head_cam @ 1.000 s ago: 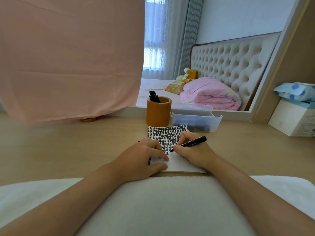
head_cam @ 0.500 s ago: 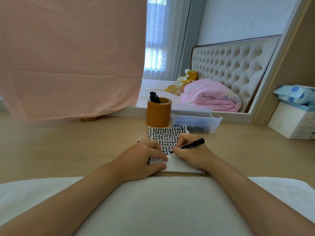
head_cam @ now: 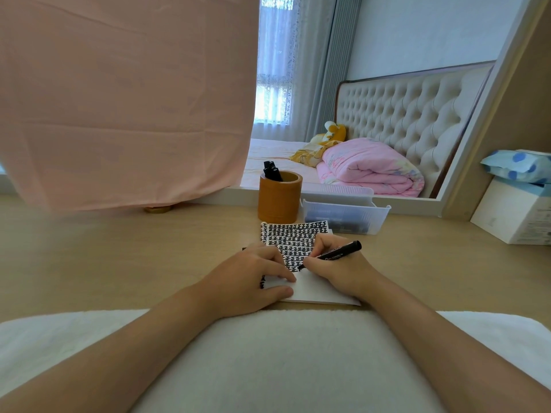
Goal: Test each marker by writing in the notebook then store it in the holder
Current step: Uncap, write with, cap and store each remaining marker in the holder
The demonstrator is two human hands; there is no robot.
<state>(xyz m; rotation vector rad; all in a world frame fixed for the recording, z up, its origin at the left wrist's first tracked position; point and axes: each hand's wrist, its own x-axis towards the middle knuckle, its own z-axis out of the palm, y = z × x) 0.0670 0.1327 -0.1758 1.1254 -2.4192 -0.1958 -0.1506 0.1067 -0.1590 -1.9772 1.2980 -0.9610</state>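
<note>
Marker [head_cam: 334, 255] sits pinched in the right hand [head_cam: 334, 263], tip on the notebook [head_cam: 310, 289]; left hand [head_cam: 253, 278] should press flat, keeping the page steady.

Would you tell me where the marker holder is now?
In the head view, the brown holder stands centre, behind the notebook and left of the clear tray.

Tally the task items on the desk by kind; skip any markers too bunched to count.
marker in use: 1
notebook: 1
holder: 1
clear bin: 1
Total: 4
stored markers: too bunched to count
</note>
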